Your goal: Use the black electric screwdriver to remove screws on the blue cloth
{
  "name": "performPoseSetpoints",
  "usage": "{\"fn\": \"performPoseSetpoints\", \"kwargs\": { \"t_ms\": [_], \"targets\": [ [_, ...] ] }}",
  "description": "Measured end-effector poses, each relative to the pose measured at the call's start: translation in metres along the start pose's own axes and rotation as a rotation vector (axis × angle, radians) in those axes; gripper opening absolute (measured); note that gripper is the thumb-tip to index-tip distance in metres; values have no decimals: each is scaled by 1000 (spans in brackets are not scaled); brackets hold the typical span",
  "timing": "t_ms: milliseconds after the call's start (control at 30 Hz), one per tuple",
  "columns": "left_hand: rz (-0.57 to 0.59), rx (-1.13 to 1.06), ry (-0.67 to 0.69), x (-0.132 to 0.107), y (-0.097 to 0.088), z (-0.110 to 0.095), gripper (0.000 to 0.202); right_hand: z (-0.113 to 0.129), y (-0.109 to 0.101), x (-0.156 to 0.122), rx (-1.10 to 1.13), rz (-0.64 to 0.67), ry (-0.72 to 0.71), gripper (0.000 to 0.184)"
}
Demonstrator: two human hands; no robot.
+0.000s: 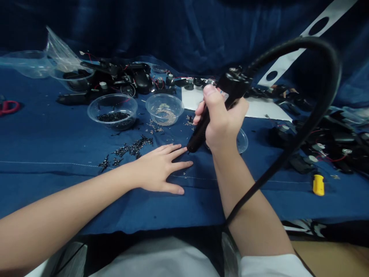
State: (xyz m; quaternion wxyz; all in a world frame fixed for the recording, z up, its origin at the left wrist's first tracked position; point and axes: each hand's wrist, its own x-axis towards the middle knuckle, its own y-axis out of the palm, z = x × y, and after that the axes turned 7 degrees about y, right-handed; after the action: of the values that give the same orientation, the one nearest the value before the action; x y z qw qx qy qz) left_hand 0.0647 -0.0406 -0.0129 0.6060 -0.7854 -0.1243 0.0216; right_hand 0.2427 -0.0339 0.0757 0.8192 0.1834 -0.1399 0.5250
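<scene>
My right hand [220, 121] is wrapped around a black electric screwdriver [211, 111], held upright with its tip down on the blue cloth [57, 138]. A thick black cable [317, 107] arcs from its top over to the right and down past my wrist. My left hand [160, 169] lies flat on the cloth, fingers stretched out, its fingertips right beside the screwdriver tip. It holds nothing. A scatter of small black screws [129, 151] lies just left of that hand.
Two clear bowls stand behind: one with black screws [113, 111], one with silver screws [164, 109]. Black parts with wires [121, 79] pile at the back and at the right [331, 146]. A yellow piece [318, 184] and red scissors [8, 107] lie at the sides.
</scene>
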Motion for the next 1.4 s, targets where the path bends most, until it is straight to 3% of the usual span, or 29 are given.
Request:
{"fn": "performPoseSetpoints", "kwargs": {
  "t_ms": [400, 667, 1400],
  "targets": [
    [-27, -13, 5, -1, 2, 1, 88, -10, -6, 5, 31, 18, 14, 30],
    [-31, -39, -1, 0, 2, 0, 88, -17, -6, 4, -120, 92, -41, 40],
    [-21, -47, -11, 0, 1, -1, 88, -14, -3, 3, -113, 95, -65, 40]
  ]
}}
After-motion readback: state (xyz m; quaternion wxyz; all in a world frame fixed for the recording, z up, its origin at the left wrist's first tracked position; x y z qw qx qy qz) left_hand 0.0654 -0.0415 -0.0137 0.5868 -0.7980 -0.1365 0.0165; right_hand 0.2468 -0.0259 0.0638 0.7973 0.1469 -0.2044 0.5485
